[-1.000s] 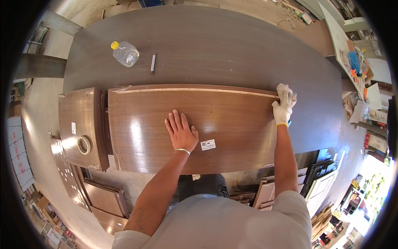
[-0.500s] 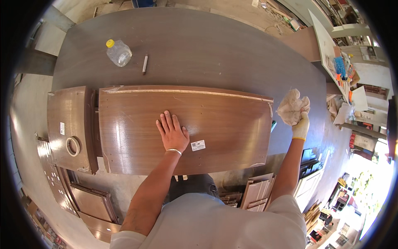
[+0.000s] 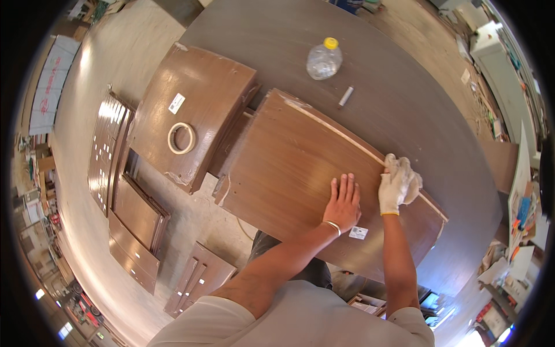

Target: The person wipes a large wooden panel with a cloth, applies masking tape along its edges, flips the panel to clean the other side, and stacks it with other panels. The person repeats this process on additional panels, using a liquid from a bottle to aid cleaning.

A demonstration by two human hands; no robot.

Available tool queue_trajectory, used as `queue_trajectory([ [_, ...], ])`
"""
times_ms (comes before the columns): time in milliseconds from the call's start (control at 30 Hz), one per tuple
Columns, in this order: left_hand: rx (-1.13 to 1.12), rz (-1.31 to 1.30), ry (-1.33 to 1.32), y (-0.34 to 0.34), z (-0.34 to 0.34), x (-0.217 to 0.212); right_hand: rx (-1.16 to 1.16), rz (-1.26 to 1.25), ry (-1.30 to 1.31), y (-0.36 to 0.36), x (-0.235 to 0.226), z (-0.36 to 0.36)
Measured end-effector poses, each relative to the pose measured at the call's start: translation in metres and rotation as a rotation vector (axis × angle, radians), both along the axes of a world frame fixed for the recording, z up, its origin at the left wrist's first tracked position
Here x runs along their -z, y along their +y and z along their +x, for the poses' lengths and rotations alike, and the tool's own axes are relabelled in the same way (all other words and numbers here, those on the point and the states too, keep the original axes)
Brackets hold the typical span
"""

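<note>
A long brown wooden panel (image 3: 300, 168) lies across the grey table (image 3: 404, 92), its long axis running from upper left to lower right. The bare left hand (image 3: 343, 202) presses flat on it, fingers spread. Just beside it, the gloved right hand (image 3: 395, 186) (nearer the far edge) bunches a white cloth (image 3: 411, 179) against the panel's rim.

The gloved right hand (image 3: 398, 184), which half a second ago was lifting its white cloth (image 3: 407, 173) off past the end of the wooden panel (image 3: 289, 168), is now pressing it onto the panel's far edge again, just beside the bare left hand (image 3: 343, 203). The head is turning, so the panel is now running diagonally across the view.
</note>
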State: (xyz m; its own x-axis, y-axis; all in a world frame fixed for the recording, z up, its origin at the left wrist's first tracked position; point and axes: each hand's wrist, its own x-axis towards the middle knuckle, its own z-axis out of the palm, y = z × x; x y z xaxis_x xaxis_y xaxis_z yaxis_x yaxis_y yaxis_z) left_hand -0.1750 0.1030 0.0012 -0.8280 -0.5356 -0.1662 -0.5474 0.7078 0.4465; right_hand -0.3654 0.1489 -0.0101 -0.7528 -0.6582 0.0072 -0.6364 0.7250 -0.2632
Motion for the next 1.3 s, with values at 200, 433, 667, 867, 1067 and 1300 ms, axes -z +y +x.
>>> queue_trajectory([
  [200, 0.113, 0.015, 0.056, 0.008, 0.004, 0.028, -0.413, -0.200, 0.092, -0.215, 0.019, 0.110],
  [433, 0.173, 0.113, 0.359, -0.020, 0.053, 0.034, -1.286, -0.258, -0.370, -0.251, -0.008, 0.269],
  [667, 0.254, 0.110, 0.217, -0.043, 0.185, 0.000, -0.670, 0.103, 0.059, -0.292, -0.009, 0.190],
  [867, 0.291, 0.583, 0.065, -0.048, 0.177, 0.004, -1.457, -0.073, -0.620, -0.228, -0.044, 0.307],
  [1067, 0.306, -0.212, 0.124, -0.031, 0.184, 0.017, -0.872, -0.067, 0.059, -0.226, -0.016, 0.261],
  [1300, 0.171, 0.324, 0.415, -0.020, 0.172, 0.037, -1.684, 0.247, -0.307, -0.185, -0.065, 0.355],
])
